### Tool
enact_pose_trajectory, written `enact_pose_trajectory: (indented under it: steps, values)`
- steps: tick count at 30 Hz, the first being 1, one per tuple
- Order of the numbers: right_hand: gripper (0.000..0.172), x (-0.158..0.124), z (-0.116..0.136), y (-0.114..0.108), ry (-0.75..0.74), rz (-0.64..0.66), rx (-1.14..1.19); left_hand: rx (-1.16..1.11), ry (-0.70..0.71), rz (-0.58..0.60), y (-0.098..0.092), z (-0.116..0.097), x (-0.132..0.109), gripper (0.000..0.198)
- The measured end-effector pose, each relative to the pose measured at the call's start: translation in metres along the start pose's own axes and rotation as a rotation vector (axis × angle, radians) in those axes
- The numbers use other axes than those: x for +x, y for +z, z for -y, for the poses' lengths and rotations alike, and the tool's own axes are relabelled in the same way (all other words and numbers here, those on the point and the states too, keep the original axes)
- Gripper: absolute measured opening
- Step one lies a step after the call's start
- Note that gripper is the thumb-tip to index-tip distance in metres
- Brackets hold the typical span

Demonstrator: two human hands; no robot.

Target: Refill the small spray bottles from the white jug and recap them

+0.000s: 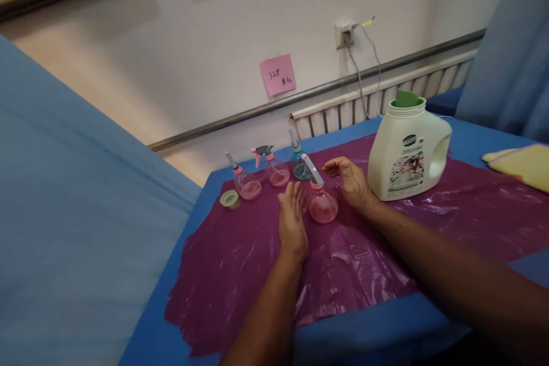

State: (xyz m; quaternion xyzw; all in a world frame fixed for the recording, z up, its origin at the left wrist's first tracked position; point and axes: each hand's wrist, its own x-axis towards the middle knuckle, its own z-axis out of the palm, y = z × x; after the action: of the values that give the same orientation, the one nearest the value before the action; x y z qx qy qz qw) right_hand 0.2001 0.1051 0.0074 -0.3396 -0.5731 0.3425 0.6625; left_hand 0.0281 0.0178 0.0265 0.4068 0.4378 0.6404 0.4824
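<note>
A pink-tinted spray bottle (pixel 323 207) with a grey and pink head stands upright on the purple plastic sheet (pixel 240 269). Just left of it is my left hand (pixel 293 223), fingers stretched out and holding nothing. On its right side my right hand (pixel 352 184) is open too, palm facing the bottle and fingers extended. Behind my hands stand a teal spray bottle (pixel 301 166) and two clear-and-pink spray bottles (pixel 278 174), (pixel 249 185). A small pale green cup (pixel 230 199) sits left of them. The cream jug (pixel 407 154) stands close to my right hand.
A blue cover (pixel 171 274) lies under the sheet. At the right is a yellow cloth (pixel 523 164). Blue curtains (pixel 77 211) hang on both sides. Behind are a metal rail (pixel 240 120), a wall socket (pixel 344 34) with cables, and a pink note (pixel 278 75).
</note>
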Motion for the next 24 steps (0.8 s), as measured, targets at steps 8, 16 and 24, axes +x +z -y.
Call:
enact_pose_trajectory:
  steps: [8,16,24]
  values:
    - [0.074,-0.001,0.001,-0.003,0.038,-0.016,-0.022,-0.42,-0.282,-0.061,-0.015,-0.019,0.02,0.082]
    - [0.073,-0.001,0.0,-0.006,0.02,-0.031,-0.053,-0.471,-0.272,-0.076,-0.019,-0.02,0.021,0.08]
    - [0.078,-0.001,-0.004,-0.012,0.011,-0.06,-0.095,-0.434,-0.206,0.04,-0.027,-0.03,0.019,0.087]
